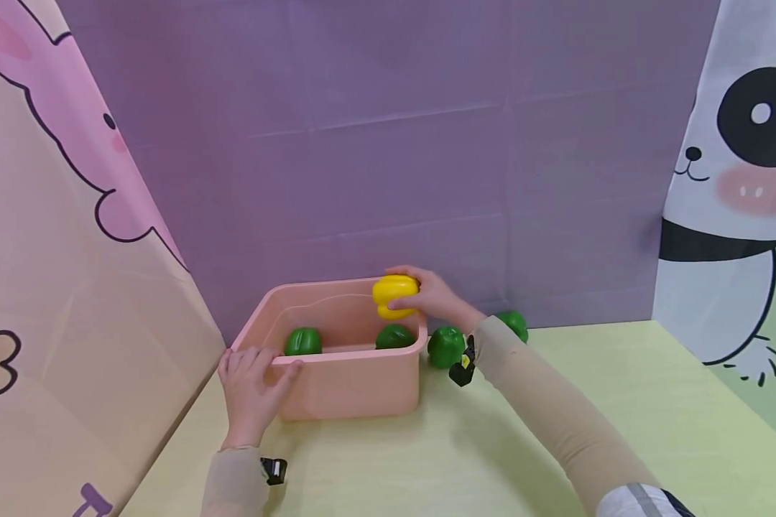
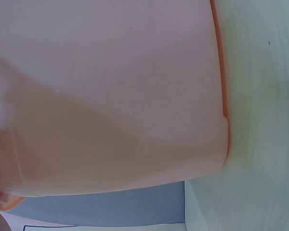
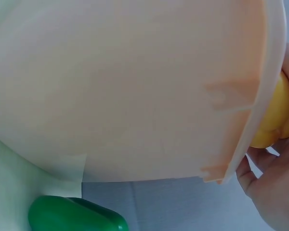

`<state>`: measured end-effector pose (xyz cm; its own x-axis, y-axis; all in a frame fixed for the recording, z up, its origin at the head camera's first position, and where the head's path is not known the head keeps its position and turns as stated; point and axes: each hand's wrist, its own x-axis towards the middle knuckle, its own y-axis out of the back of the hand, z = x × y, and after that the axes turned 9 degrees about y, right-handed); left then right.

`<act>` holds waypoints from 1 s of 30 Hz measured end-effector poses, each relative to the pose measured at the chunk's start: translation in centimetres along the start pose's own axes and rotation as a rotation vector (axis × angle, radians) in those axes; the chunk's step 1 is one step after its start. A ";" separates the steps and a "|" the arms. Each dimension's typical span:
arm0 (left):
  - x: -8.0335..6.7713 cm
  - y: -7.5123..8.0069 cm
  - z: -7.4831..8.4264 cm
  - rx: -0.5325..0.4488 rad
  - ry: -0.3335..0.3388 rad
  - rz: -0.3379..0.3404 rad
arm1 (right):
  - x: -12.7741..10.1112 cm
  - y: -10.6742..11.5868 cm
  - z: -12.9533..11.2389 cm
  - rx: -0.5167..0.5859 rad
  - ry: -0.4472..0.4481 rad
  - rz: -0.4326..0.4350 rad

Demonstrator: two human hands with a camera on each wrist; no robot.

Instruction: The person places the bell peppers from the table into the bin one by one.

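Observation:
A pink plastic bin point(image 1: 352, 391) stands on the pale yellow-green table. My right hand point(image 1: 423, 296) grips a yellow pepper point(image 1: 394, 293) over the bin's far right corner; in the right wrist view the yellow pepper point(image 3: 274, 122) shows past the bin's rim point(image 3: 253, 103). Two green peppers point(image 1: 302, 342) point(image 1: 394, 336) lie inside the bin. My left hand point(image 1: 253, 384) holds the bin's near left rim, thumb hooked over the edge. The left wrist view is filled by the bin's wall point(image 2: 115, 91); the hand itself is hidden there.
Two more green peppers point(image 1: 445, 347) point(image 1: 514, 324) lie on the table point(image 1: 621, 402) right of the bin; a green pepper point(image 3: 74, 215) shows in the right wrist view. A purple backdrop stands behind, with cartoon panels at the left and right.

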<state>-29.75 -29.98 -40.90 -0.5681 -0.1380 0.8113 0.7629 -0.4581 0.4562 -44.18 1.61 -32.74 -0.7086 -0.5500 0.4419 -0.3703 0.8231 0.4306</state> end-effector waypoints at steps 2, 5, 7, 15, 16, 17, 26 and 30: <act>0.0 0.0 0.0 0.000 0.001 0.000 | -0.1 -0.2 -0.1 -0.011 0.003 -0.001; 0.0 0.0 0.0 0.002 0.003 -0.003 | -0.1 -0.4 -0.1 -0.038 0.002 -0.006; 0.0 0.0 0.0 0.005 0.003 -0.005 | -0.1 -0.6 -0.1 -0.062 0.002 -0.012; -0.1 0.0 -0.1 0.010 -0.001 -0.003 | -0.3 -1.5 0.4 -0.138 0.014 -0.047; -0.2 0.0 -0.2 0.009 -0.002 -0.002 | -0.3 -1.6 0.6 -0.152 0.020 -0.047; -0.2 -0.1 -0.2 0.011 -0.003 0.000 | -0.3 -1.8 0.7 -0.164 0.030 -0.047; -0.2 0.0 -0.5 0.009 -0.021 0.025 | 0.0 -2.1 0.3 -0.193 0.053 -0.056; -0.2 0.0 -0.5 0.005 -0.019 0.024 | 0.2 -2.2 -0.5 -0.176 0.056 -0.064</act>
<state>-29.79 -30.34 -41.27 -0.5433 -0.1324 0.8290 0.7779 -0.4508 0.4378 -43.22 -0.35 -33.20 -0.6504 -0.6116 0.4505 -0.2992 0.7514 0.5881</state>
